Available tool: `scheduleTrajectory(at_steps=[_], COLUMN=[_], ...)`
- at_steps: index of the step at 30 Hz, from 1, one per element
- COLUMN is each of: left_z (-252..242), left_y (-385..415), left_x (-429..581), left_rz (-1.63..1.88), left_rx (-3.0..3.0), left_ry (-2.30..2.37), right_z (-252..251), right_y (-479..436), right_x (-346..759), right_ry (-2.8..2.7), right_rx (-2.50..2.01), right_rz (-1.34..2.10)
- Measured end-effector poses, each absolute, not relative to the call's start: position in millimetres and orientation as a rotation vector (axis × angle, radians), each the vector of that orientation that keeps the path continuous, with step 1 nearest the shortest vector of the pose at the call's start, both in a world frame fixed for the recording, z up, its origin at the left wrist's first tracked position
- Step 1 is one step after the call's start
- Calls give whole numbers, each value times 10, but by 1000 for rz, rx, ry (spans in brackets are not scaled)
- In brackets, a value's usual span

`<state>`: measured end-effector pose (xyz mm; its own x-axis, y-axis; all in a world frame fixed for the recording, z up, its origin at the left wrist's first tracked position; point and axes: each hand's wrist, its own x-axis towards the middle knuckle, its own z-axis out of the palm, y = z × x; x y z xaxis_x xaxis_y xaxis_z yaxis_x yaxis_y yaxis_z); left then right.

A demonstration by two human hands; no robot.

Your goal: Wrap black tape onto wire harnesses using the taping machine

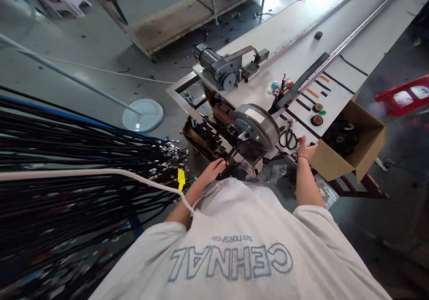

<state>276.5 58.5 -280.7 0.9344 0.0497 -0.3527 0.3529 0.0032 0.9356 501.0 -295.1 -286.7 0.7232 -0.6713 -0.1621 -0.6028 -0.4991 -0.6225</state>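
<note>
My left hand [214,168] is just below the round grey drum machine [256,128], with its fingers curled round thin black cables [231,154] that lead into it. At the near edge of the long white table [338,90] is my right hand [306,148], a red string on its wrist. Its fingers are bent over the edge beside the black scissors [287,137]. A small red bit shows at the fingertips; I cannot make out what it is.
A thick bundle of black cables [73,157] with white ends fills the left, with a yellow tag [181,179]. An open cardboard box [351,143] of black tape rolls sits right of the table. A grey motor [217,67], a round white stand base [142,115] and a red crate [405,95] are nearby.
</note>
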Motion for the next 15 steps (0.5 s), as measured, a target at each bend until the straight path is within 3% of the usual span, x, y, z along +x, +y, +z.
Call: scheduleTrajectory(at_steps=[15], left_z=[-2852], left_y=[647], left_x=[2797], left_rz=[-186], left_rx=[1689], left_ry=[424], right_z=[-2866], right_y=[-2942], right_x=[4989], right_ry=[958], right_rx=[-2289], right_rz=[-126])
